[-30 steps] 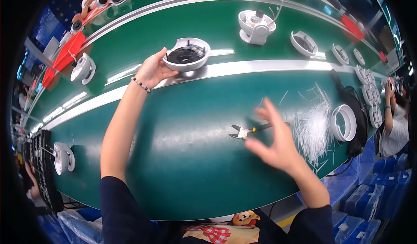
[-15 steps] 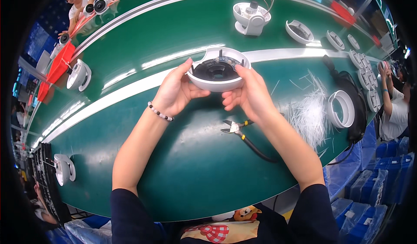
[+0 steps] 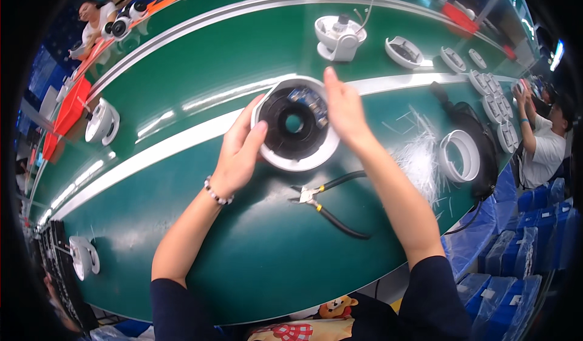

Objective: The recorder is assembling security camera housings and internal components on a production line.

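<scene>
In front of me I hold a round white camera housing [image 3: 333, 142], its open side facing me. Inside it are a black ring-shaped part with a central hole, through which green shows, and a blue circuit board [image 3: 306, 101] at the upper right. My left hand [image 3: 240, 153] grips the left rim, thumb over the edge. My right hand [image 3: 346, 110] is against the right side with its thumb pointing up; its other fingers are mostly hidden. Below on the green table lie diagonal cutters [image 3: 310, 195] with black-and-yellow handles, jaws apart.
A heap of clear plastic strips [image 3: 419, 165] lies at right, beside a white ring [image 3: 460, 156] and a black bag-like item [image 3: 483, 171]. Beyond the metal strip stand a camera body [image 3: 340, 37] and white shells [image 3: 404, 52]. More camera bodies are at left; other people sit farther off.
The housing has been tipped up and turned so its inside faces me. My right thumb has come off the inside and now points upward. The view has shifted slightly.
</scene>
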`<state>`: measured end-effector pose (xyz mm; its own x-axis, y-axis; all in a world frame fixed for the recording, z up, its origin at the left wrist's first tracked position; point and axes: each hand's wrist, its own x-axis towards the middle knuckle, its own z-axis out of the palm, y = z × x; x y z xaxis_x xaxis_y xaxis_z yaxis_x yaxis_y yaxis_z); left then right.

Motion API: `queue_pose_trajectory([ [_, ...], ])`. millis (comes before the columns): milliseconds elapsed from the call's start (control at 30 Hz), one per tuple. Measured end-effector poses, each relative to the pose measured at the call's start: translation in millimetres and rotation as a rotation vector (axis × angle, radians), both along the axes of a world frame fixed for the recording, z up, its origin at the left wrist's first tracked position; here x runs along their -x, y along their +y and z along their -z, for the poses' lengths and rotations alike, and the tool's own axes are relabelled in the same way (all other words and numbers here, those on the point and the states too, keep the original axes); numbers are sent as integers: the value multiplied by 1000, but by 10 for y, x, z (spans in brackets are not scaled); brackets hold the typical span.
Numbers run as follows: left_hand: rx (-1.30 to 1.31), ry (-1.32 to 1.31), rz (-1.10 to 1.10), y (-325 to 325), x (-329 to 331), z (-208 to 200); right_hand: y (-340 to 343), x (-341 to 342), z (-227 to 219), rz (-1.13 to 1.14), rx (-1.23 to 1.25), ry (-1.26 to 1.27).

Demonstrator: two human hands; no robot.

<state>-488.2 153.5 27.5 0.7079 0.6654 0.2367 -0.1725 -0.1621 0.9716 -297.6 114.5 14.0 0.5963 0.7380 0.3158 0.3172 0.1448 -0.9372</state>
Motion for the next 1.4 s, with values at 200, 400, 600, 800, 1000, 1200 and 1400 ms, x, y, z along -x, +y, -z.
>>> queue_pose_trajectory([
  [200, 16, 107, 69, 230, 132, -169, 277, 133, 104, -69, -96, 157],
  [400, -51, 160, 71, 358, 192, -342, 524, 84, 83, -147, -144, 121],
  [600, 290, 38, -86, 969, 390, -401, 811, -523, -347, 264, -138, -303],
  [800, 261, -20, -471, 1860, 1017, -384, 965, -915, -181, 420, 33, -843],
  [1000, 134, 317, -671, 2073, 1249, -526, 769, -1031, -257, 405, 2, -885],
  [1200, -911, 401, -862, 1503, 1644, -961, 196, 176, -868, -71, -198, -727],
  [1400, -131, 414, -6, 807, 1933, -969, -184, 1517, -982, -704, -259, -738],
])
